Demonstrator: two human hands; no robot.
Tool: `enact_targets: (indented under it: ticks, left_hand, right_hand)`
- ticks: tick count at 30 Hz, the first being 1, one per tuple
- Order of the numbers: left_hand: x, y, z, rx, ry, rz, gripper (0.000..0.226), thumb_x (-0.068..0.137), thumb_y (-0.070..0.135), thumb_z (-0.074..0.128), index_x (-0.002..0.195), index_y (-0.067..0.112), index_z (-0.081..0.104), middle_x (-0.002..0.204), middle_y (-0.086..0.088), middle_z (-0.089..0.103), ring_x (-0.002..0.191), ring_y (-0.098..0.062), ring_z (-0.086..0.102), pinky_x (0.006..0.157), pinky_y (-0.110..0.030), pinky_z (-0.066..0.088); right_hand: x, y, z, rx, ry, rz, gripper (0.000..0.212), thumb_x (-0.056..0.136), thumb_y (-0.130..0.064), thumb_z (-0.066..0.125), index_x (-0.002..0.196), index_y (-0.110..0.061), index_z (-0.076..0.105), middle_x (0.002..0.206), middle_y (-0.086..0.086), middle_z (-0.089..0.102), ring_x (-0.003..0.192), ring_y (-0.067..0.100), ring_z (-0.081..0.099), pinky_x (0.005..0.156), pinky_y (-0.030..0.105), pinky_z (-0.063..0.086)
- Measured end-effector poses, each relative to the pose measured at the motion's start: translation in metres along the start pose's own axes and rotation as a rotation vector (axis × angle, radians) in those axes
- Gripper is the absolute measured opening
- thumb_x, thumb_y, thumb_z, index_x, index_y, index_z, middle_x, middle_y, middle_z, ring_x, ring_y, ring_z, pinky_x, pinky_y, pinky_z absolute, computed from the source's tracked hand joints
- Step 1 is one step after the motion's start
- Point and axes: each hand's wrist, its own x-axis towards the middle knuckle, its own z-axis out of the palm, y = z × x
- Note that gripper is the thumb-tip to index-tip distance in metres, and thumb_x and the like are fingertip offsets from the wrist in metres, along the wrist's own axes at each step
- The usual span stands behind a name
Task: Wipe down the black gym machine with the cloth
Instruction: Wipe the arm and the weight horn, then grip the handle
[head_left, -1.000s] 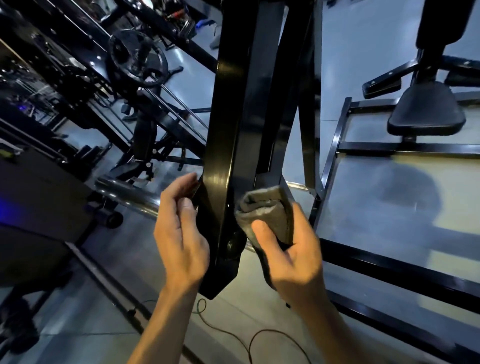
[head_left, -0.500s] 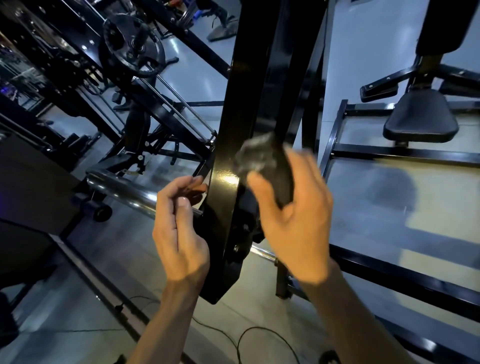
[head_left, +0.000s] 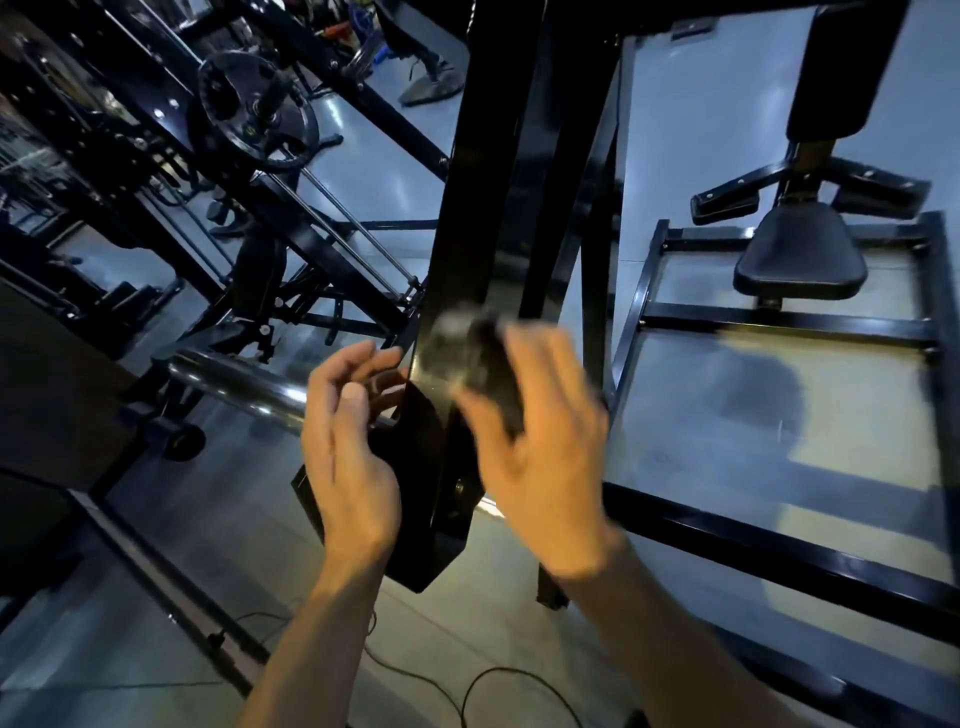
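Observation:
A glossy black upright beam of the gym machine (head_left: 467, 208) runs down the middle of the view and ends in a pointed plate near the floor. My right hand (head_left: 540, 447) grips a dark grey cloth (head_left: 472, 353) and presses it against the beam's right face; hand and cloth are motion-blurred. My left hand (head_left: 348, 436) is at the beam's left edge with fingers curved; its fingertips touch the edge, and I cannot tell whether they grip it.
A black padded seat (head_left: 800, 265) on a black floor frame (head_left: 779, 322) stands at the right. A weight plate (head_left: 254, 104) on slanted black rails and a chrome bar (head_left: 234, 379) lie at the left. A thin cable (head_left: 467, 686) loops on the grey floor below.
My right hand has carried the cloth up the beam from near its lower end. My left hand stays at the beam's left edge. The camera has tilted slightly.

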Motion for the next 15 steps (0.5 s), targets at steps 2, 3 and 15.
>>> enact_targets:
  ticks: [2,3,15]
  left_hand:
    - [0.0,0.0,0.002,0.141,-0.071,0.084,0.037,0.107,0.012,0.033,0.138,0.007,0.053,0.133,-0.006,0.063,0.125,-0.025,0.06,0.103,-0.041,0.05]
    - [0.001,-0.001,0.004,0.216,-0.095,0.129,0.039,0.108,0.011,0.034,0.142,0.008,0.053,0.138,-0.004,0.061,0.13,-0.025,0.057,0.108,-0.043,0.047]
    - [-0.009,-0.004,0.012,0.596,-0.256,0.348,0.05,0.106,0.01,0.036,0.156,0.005,0.035,0.167,-0.002,0.027,0.155,-0.014,0.023,0.125,-0.039,0.025]
  right_hand:
    - [-0.048,0.003,-0.002,0.026,-0.074,-0.051,0.037,0.099,-0.031,0.059,0.131,-0.015,0.051,0.125,-0.001,0.052,0.108,0.019,0.063,0.084,0.038,0.06]
    - [-0.064,0.012,-0.007,0.06,-0.082,-0.02,0.036,0.1,-0.032,0.056,0.13,-0.013,0.052,0.124,0.001,0.056,0.108,0.018,0.064,0.085,0.035,0.06]
    - [-0.12,0.062,0.021,0.228,0.089,0.415,0.045,0.092,-0.03,0.061,0.135,-0.025,0.049,0.128,-0.025,0.053,0.12,0.003,0.056,0.094,0.022,0.051]
